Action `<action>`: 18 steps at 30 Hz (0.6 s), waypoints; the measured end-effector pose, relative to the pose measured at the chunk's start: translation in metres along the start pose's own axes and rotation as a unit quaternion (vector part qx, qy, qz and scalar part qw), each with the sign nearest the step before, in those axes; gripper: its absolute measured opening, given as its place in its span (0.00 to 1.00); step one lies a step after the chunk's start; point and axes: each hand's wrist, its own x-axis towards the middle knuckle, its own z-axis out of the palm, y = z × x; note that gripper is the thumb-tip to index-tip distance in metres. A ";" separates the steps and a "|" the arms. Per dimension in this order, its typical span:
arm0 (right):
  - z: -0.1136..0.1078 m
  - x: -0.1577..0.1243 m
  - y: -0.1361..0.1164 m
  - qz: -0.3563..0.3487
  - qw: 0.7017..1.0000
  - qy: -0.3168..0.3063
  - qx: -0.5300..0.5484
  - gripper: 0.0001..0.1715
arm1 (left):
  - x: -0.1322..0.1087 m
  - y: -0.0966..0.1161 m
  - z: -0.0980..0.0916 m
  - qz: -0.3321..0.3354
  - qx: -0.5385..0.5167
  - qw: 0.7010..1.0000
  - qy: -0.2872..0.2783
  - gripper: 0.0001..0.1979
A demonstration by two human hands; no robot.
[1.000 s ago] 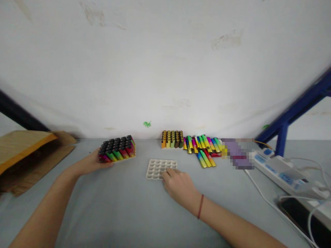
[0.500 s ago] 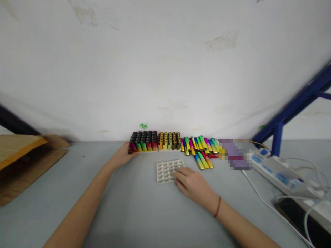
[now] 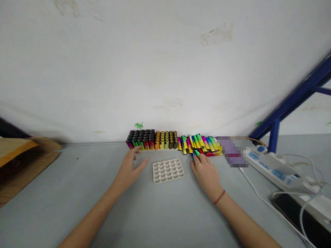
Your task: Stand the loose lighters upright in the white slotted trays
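My left hand (image 3: 129, 168) is held over the table, its thumb and fingers apart and nothing between them. Just beyond its fingertips stands a block of upright black-topped lighters (image 3: 141, 139) in bright colours. A second block of upright gold-topped lighters (image 3: 167, 140) adjoins it on the right. My right hand (image 3: 207, 172) is closed over a few loose shiny lighters (image 3: 198, 153), which its fingers mostly cover. Between my hands lies a white tray (image 3: 168, 170) with rows of bare cavities. Behind my right hand, more rainbow-coloured lighters (image 3: 199, 141) lie in a loose pile.
A power strip (image 3: 279, 175) with white cables runs along the right, beside a dark phone-like object (image 3: 292, 210). A pixelated purple item (image 3: 232, 151) lies near the pile. An open cardboard box (image 3: 23, 165) stands at left. A white wall (image 3: 165, 69) closes off the back.
My left hand has drawn back from the black-topped block and opened. My right hand has left the white tray and moved right and away onto the loose lighters. The view has shifted slightly.
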 end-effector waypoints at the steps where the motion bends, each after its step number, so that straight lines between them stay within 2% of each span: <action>1: 0.000 -0.001 0.000 -0.004 1.000 -0.001 -0.001 0.14 | -0.008 0.009 0.005 0.043 0.001 0.997 -0.063 0.27; 3: -0.001 -0.005 -0.002 -0.010 1.000 -0.008 0.000 0.14 | -0.018 0.022 0.013 0.105 0.014 0.983 -0.151 0.28; 5: -0.001 -0.009 -0.004 -0.008 1.000 -0.026 0.004 0.12 | -0.020 0.030 0.018 0.129 0.031 0.972 -0.193 0.29; 9: 0.006 -0.015 -0.003 -0.013 0.998 -0.040 0.053 0.14 | -0.011 0.039 0.020 0.151 0.043 0.960 -0.231 0.30; 12: 0.009 -0.015 0.006 -0.022 0.985 -0.031 0.169 0.11 | -0.005 0.045 0.024 0.163 0.046 0.955 -0.242 0.30; 15: 0.006 -0.012 0.013 0.008 0.936 -0.006 0.353 0.12 | -0.006 0.046 0.031 0.167 0.048 0.956 -0.236 0.33; 18: 0.006 -0.008 0.010 0.099 0.842 0.015 0.530 0.20 | -0.011 0.039 0.036 0.168 0.051 0.959 -0.222 0.41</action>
